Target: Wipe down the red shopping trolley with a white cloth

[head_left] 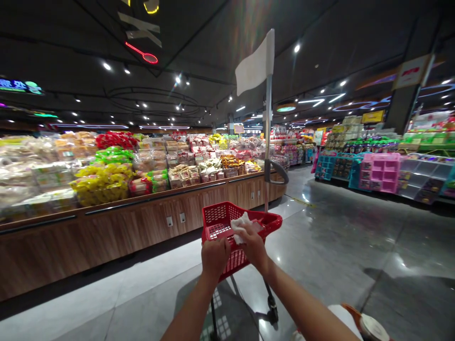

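A polished grey supermarket floor [337, 246] runs ahead, with a wood-fronted display counter [106, 241] of bagged snacks [103, 184] off to the left of the fingers and pink plastic crates [380, 173] well off to the right. Both forearms reach forward and down to a red plastic shopping cart [220, 222]. The left hand [215, 258] curls closed over its near rim; the right hand [254, 246], fingers narrowly bent, pinches a white tissue [240, 227] against the rim just beside it.
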Action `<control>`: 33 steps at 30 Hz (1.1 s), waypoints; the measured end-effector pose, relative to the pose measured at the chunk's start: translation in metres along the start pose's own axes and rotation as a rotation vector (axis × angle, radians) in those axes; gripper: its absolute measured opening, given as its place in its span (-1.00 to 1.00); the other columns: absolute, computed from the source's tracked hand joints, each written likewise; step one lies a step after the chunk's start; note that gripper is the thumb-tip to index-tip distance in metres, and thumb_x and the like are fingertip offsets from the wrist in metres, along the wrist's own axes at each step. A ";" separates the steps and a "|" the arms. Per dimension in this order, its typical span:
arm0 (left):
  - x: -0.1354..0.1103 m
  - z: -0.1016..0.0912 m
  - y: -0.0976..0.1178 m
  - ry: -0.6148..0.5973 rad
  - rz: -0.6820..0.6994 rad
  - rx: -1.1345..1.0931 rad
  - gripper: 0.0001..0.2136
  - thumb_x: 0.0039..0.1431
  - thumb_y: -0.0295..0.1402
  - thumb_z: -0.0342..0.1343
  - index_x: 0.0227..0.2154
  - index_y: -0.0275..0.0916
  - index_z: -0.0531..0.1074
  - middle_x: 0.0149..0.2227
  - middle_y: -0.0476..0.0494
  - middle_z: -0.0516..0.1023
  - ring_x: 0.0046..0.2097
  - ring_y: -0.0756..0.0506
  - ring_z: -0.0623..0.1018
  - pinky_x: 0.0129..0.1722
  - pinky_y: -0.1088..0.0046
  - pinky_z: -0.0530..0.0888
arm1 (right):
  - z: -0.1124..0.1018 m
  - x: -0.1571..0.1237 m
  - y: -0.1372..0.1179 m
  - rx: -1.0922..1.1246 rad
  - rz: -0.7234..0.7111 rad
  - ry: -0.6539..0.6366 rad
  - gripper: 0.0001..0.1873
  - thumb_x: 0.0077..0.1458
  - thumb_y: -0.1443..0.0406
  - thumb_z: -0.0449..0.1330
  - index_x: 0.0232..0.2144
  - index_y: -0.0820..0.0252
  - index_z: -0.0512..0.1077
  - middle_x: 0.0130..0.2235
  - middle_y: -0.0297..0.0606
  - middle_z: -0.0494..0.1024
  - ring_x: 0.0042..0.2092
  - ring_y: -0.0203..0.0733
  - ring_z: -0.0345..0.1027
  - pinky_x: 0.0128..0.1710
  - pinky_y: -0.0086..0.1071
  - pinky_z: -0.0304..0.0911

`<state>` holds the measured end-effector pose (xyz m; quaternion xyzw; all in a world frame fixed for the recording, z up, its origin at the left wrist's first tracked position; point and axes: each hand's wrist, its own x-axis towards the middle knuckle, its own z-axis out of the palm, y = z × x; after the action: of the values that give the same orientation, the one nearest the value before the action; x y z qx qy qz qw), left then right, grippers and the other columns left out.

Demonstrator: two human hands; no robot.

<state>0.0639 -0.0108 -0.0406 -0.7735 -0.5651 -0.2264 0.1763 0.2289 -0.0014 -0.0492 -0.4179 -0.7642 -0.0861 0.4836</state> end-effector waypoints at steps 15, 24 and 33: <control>0.000 0.004 -0.001 0.037 -0.115 0.034 -0.58 0.30 -0.32 -0.22 -0.49 -0.25 0.52 -0.47 -0.20 0.59 -0.39 -0.17 0.55 -0.31 0.30 0.32 | 0.014 -0.009 0.001 0.066 0.103 0.063 -0.60 -0.01 0.47 0.01 -0.11 0.18 0.44 0.05 -0.14 0.39 0.10 -0.07 0.28 0.07 -0.25 0.24; -0.008 0.006 -0.008 0.112 -0.068 0.004 -0.56 0.32 -0.32 -0.21 -0.55 -0.26 0.51 -0.54 -0.19 0.55 -0.46 -0.12 0.50 -0.36 0.37 0.28 | -0.007 0.021 0.080 -0.055 0.394 -0.026 -0.53 -0.13 0.52 -0.03 -0.21 0.17 0.52 -0.08 -0.17 0.52 0.05 -0.06 0.33 0.12 -0.18 0.18; -0.014 -0.002 0.019 0.076 -0.147 -0.001 -0.63 0.28 -0.37 -0.19 -0.48 -0.27 0.49 -0.48 -0.20 0.57 -0.44 -0.14 0.50 -0.35 0.32 0.27 | 0.006 0.001 0.044 -0.056 0.307 0.036 -0.46 -0.13 0.53 -0.05 -0.14 0.13 0.50 0.00 -0.18 0.48 0.03 -0.09 0.35 0.04 -0.25 0.28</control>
<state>0.0778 -0.0289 -0.0468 -0.7208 -0.6133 -0.2682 0.1799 0.2566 0.0303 -0.0630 -0.5415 -0.6799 -0.0397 0.4928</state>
